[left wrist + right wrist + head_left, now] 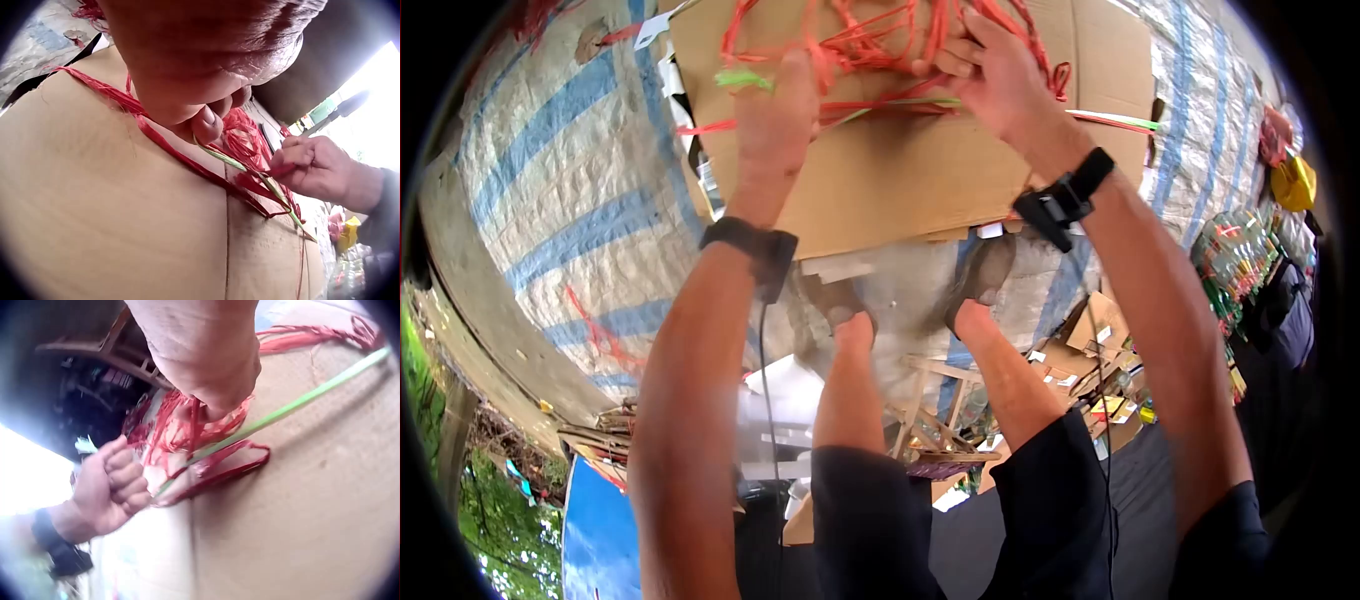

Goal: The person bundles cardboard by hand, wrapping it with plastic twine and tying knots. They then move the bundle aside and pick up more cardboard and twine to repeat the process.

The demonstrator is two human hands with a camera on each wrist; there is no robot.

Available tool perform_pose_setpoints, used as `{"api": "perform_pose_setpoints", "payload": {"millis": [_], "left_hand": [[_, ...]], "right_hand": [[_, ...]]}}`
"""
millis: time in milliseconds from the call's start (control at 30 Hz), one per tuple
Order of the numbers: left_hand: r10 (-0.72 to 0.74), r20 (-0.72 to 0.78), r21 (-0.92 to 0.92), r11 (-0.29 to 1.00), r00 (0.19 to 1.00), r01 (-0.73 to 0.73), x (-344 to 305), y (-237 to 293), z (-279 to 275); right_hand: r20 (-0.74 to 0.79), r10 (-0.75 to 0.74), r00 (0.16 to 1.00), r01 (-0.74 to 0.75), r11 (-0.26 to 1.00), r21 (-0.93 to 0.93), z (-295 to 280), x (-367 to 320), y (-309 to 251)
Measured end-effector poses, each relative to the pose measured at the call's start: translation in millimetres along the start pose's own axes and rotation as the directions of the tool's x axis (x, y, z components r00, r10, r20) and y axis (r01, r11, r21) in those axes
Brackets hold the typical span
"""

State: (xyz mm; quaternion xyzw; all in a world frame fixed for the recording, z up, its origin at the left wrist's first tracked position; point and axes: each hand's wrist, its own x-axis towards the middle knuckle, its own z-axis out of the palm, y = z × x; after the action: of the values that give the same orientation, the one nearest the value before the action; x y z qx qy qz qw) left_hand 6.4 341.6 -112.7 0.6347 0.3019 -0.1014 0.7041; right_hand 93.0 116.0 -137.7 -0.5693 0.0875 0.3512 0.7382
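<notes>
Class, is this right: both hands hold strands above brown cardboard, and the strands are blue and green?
Not quite: the strands are red and green, not blue and green, as the right wrist view shows. The left hand and right hand do hold strands above brown cardboard.

My left grip (778,130) blurs in the head view, whose top edge crops the flat brown cardboard (880,195); in the left wrist view I cover some tangled red plastic twine (245,136).

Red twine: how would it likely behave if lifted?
The red twine is probably floppy: it lies in loose loops on the cardboard. Its thin, frayed strands suggest it is light. It may snag, since many strands cross in a tangle.
</notes>
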Motion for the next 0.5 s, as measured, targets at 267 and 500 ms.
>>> {"api": "perform_pose_setpoints", "payload": {"millis": [267, 500], "left_hand": [[-0.091, 0.100, -0.102, 0.990, 0.991, 0.101, -18.9, 36.9, -2.6], [-0.079, 0.157, -0.090, 0.992, 0.985, 0.094, -40.7, 88.4, 7.1]], "right_hand": [[-0.131, 0.289, 0.948, -0.254, 0.939, 0.233, 31.7, -36.2, -40.6], [0.003, 0.210, 0.978, -0.209, 0.976, -0.064, 28.2, -47.3, -96.1]]}}
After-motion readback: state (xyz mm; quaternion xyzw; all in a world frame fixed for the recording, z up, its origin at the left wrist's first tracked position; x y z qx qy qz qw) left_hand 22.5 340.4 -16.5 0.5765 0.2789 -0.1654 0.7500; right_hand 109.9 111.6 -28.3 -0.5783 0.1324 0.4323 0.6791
